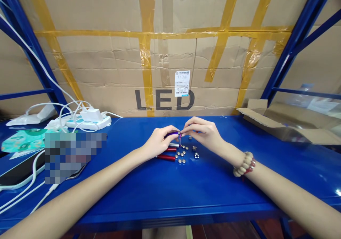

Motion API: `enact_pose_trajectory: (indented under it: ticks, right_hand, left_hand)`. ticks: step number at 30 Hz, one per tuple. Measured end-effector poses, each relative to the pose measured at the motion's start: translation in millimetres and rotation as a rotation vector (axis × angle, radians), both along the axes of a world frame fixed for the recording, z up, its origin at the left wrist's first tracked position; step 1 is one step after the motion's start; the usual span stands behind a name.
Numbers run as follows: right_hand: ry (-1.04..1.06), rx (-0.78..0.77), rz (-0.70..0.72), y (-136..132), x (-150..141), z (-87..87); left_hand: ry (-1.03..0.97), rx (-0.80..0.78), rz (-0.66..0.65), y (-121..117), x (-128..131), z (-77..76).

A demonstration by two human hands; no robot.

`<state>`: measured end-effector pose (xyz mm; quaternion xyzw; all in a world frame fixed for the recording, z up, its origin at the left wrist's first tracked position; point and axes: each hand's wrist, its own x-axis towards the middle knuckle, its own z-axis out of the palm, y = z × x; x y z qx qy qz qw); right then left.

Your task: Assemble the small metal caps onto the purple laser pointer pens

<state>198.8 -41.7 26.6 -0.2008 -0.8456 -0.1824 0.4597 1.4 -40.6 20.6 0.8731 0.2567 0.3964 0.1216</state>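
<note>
Your left hand (159, 142) has its fingers closed around a small purple tube (172, 134), held level just above the blue desk (170, 189), open end toward the right. Your right hand (203, 131) pinches something tiny at that end (180, 135); too small to identify. Holding both at mid-desk keeps the joint in plain view. Button cells (182, 156) lie loose directly below, within easy reach, beside a red tube (165, 157) and small metal caps (196, 155). A power strip (89, 121) sits well apart at left.
</note>
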Motion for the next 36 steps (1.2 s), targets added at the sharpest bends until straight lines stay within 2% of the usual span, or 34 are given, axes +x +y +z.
enact_pose_trajectory:
  ticks: [4,10,12,15,17,21,24,31,33,36]
  right_hand:
    - [0.075,-0.092,0.06,-3.9,-3.2,1.1]
    - [0.174,-0.367,0.145,-6.2,-10.3,2.8]
    - [0.231,-0.549,0.128,-8.1,-13.4,2.2]
    - [0.329,-0.99,0.108,-11.8,-17.6,-0.3]
    - [0.397,-1.236,0.147,-13.8,-19.4,-2.2]
    - [0.505,-1.436,0.259,-14.5,-20.8,-2.9]
    - [0.564,-1.447,0.239,-13.3,-21.5,-1.5]
    - [0.466,-1.221,0.121,-7.3,-21.2,-3.6]
    - [0.442,-1.084,0.064,-4.4,-19.2,-3.9]
    - [0.348,-0.749,0.045,-1.3,-14.0,-2.2]
  left_hand:
    - [-0.003,0.062,-0.003,-2.7,-0.6,-1.3]
    - [-0.001,0.161,0.01,-5.1,0.1,-8.8]
    - [0.0,0.262,0.021,-4.0,-1.3,-10.6]
    - [0.031,0.469,0.054,-0.8,-4.7,-11.2]
    - [0.057,0.556,0.073,1.2,-6.4,-10.2]
    - [0.06,0.519,0.07,2.5,-6.4,-6.0]
    - [0.014,0.378,0.071,2.5,-4.9,-3.6]
    - [-0.12,0.118,0.036,2.5,-0.6,-3.1]
    - [-0.141,0.044,0.035,2.5,0.6,-2.5]
    - [-0.154,-0.072,0.033,4.3,1.3,-1.6]
